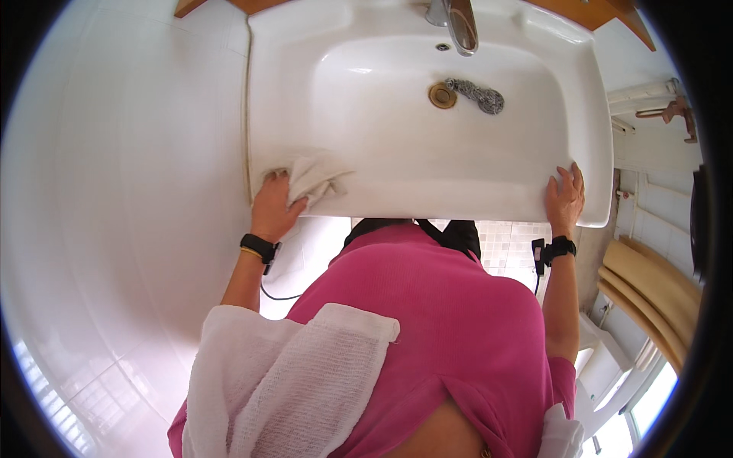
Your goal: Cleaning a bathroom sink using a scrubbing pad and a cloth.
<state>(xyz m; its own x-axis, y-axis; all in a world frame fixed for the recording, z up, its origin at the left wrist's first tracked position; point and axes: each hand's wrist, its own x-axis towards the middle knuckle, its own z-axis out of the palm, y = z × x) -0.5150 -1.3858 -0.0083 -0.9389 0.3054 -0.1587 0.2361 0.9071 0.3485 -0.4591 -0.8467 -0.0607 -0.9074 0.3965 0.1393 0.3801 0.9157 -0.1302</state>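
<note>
My left hand [276,208] presses a crumpled off-white cloth [314,180] onto the front left corner of a white washbasin [282,99]. Its fingers are bent over the cloth, and the thumb lies along the near edge. At the basin's front right, my right hand [565,195] rests on the rim with its fingers spread and nothing in them. Inside the bowl, a grey metal-wire scourer [481,97] lies stretched out beside the brass-coloured drain [441,95]. A chrome tap [461,27] stands at the back above the bowl.
A white tiled wall [130,175] runs close along the basin's left side. On the right are a pipe [643,91] and stacked tan curved boards [649,298]. A white towel [313,382] hangs over my left arm. Cables trail from both wristbands.
</note>
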